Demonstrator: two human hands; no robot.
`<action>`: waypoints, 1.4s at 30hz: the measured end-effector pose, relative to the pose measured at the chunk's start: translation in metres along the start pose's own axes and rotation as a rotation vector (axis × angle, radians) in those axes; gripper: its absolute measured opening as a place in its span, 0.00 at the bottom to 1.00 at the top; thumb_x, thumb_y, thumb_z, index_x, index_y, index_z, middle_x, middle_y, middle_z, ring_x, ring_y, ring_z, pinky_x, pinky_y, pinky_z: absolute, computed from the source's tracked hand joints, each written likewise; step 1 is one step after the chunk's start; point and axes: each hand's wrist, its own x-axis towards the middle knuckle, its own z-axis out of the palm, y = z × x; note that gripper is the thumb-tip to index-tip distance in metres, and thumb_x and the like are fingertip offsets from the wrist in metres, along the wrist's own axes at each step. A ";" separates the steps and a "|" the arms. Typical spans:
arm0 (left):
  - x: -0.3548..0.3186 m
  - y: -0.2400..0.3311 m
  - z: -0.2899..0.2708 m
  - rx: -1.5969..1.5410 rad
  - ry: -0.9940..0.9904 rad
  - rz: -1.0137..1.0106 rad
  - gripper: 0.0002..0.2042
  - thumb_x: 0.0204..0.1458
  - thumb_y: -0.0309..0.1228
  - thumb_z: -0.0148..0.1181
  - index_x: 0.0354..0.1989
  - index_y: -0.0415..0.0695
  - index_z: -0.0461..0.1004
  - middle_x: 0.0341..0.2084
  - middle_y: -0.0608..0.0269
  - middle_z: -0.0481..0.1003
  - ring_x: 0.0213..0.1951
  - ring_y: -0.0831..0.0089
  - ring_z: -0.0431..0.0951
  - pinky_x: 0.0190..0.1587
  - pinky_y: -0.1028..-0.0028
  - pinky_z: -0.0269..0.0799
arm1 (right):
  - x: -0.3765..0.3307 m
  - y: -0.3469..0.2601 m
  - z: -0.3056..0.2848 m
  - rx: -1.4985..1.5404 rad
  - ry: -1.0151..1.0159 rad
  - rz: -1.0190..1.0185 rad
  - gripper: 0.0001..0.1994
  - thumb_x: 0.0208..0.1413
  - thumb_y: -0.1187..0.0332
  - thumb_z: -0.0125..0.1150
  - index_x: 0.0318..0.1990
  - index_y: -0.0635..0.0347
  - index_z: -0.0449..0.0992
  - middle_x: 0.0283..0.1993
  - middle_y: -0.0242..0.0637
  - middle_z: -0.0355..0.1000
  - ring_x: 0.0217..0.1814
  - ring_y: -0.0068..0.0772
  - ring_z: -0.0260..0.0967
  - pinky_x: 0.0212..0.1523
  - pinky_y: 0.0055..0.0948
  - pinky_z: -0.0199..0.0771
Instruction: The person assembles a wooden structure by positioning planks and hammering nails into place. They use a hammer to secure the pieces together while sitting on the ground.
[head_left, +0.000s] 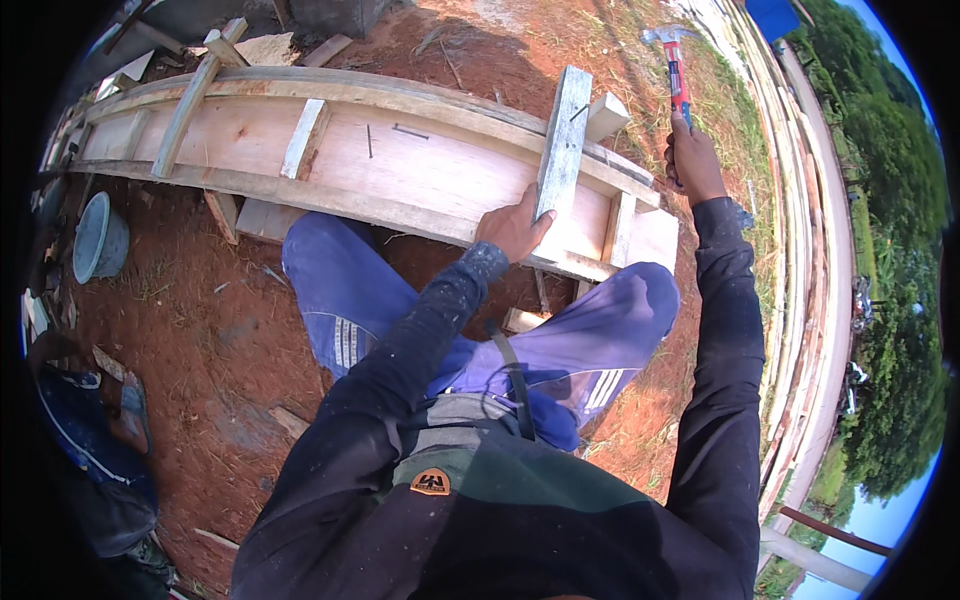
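**A:** So what's going on with the hands here?

**B:** The right hand (692,160) is up in the air, fist wrapped tight around the handle of a red hammer (675,68), with the steel head at the top, well above the wood. The left hand (512,228) is down on a grey wooden slat (562,140), fingers and thumb clamped on its lower end, holding it across the form.

**A:** What form?

**B:** A long wooden trough thing (400,150), plywood bottom with planks along both sides, lying on red dirt. The slat sits crosswise over its right end, resting on both side planks. There's a nail (579,112) stuck in the slat near the top, leaning over a bit. A small wood block (606,115) sits just beside the slat on the far side.

**A:** Anything else around?

**B:** A couple more crosspieces (303,140) further left on the form, and loose nails (408,131) lying on the plywood. A grey bucket (98,238) stands off to the left on the dirt. The person's knees in blue trousers (350,290) are right up against the form.
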 end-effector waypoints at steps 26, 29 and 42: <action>-0.003 -0.001 0.004 -0.014 0.025 -0.025 0.32 0.60 0.51 0.48 0.68 0.46 0.56 0.32 0.40 0.79 0.37 0.43 0.80 0.44 0.52 0.73 | 0.027 -0.053 -0.045 -0.610 -0.509 0.213 0.25 0.63 0.45 0.51 0.26 0.59 0.68 0.18 0.27 0.59 0.15 0.21 0.54 0.14 0.27 0.52; -0.001 0.001 -0.001 0.007 0.021 -0.030 0.32 0.60 0.52 0.47 0.69 0.45 0.55 0.32 0.39 0.79 0.38 0.43 0.80 0.44 0.52 0.72 | 0.036 -0.064 -0.069 -0.383 -0.374 0.173 0.25 0.63 0.44 0.50 0.26 0.59 0.69 0.19 0.28 0.61 0.16 0.21 0.56 0.16 0.27 0.57; -0.004 0.007 -0.005 -0.014 -0.027 -0.044 0.33 0.60 0.53 0.47 0.70 0.46 0.54 0.32 0.38 0.79 0.38 0.42 0.80 0.45 0.52 0.72 | -0.039 0.032 0.011 -0.186 0.086 -0.230 0.20 0.66 0.55 0.52 0.34 0.67 0.68 0.19 0.46 0.70 0.20 0.42 0.72 0.24 0.41 0.70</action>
